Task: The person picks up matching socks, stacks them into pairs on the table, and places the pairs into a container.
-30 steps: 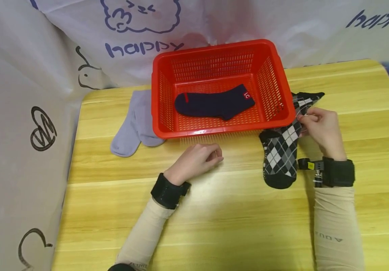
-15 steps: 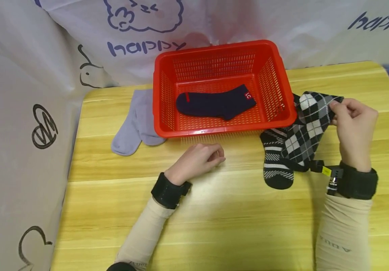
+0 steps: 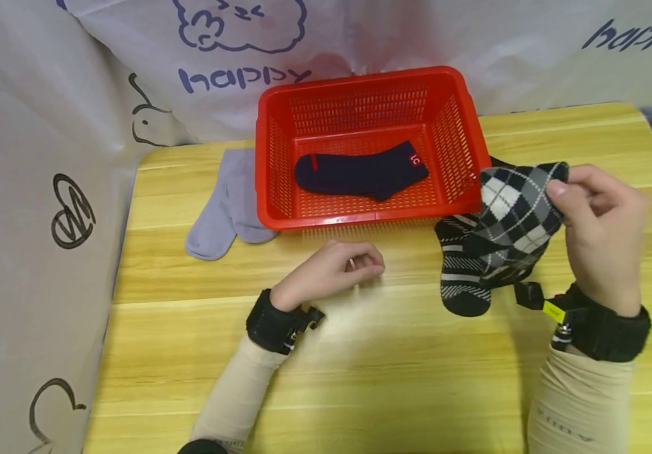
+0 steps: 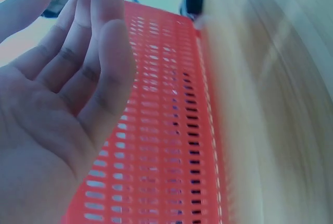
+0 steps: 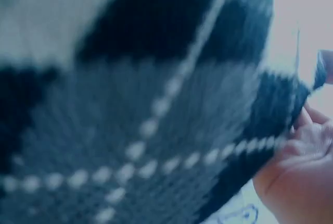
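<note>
In the head view my right hand [image 3: 610, 233] pinches the edge of a black, grey and white argyle sock [image 3: 519, 214] between thumb and fingers, and the sock hangs raised at the basket's right corner. Its knit fills most of the right wrist view. Below it on the table lies a black and white striped sock [image 3: 462, 271], partly covered. My left hand [image 3: 334, 271] holds nothing, its fingers loosely curled, just in front of the red basket [image 3: 360, 221]. Inside that basket is a navy sock [image 3: 360, 173] with a red tag.
Grey-lavender socks [image 3: 226, 208] lie at the basket's left, partly hidden by it. The wooden table [image 3: 394, 378] reaches back to a white cloth [image 3: 371, 38] with drawings, which also hangs along the left side.
My right hand has moved right and toward the front, lifting the argyle sock off the striped one, which now shows. The left hand has shifted slightly right.
</note>
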The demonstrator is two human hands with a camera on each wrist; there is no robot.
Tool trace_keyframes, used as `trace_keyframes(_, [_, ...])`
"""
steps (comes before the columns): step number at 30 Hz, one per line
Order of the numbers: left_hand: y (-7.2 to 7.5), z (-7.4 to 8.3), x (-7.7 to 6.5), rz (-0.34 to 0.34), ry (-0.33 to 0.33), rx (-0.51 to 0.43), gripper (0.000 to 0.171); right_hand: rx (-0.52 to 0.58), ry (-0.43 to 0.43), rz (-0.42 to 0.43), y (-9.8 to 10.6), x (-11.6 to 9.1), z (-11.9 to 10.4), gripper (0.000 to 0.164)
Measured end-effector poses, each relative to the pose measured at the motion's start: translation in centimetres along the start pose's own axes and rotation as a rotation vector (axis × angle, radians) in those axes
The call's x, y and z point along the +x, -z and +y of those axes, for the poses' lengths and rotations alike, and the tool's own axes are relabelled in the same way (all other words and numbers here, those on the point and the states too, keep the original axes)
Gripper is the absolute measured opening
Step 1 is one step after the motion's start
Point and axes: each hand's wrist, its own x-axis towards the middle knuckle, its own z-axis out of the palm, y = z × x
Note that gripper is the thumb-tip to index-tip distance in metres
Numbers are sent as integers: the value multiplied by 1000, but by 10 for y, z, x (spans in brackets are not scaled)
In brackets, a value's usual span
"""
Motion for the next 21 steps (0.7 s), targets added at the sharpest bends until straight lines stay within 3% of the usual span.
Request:
trace_keyframes(4, [1, 6, -3, -10, -27, -61, 14, -111, -28, -177, -14, -10, -1, 14])
trace_keyframes(8, [-2, 11, -3, -81, -38, -146, 21, -178, -67, -320, -29, -20, 1, 20])
trace_keyframes(13, [-13, 13, 2, -164, -66, -141, 23, -244, -103, -500, -48, -30, 5, 21])
trace_keyframes(15, [-15, 12, 3, -153, -48, -135, 23, -305, -106, -576, -56, -34, 7, 19])
trace_keyframes(17, [-17, 10, 2, -123, -17, -193, 32, -374, -98, -654, -62, -37, 9, 16])
trace_keyframes(21, [-16, 3, -4, -6, 3, -442, 50, -392, -120, -800, -72, -42, 15, 12])
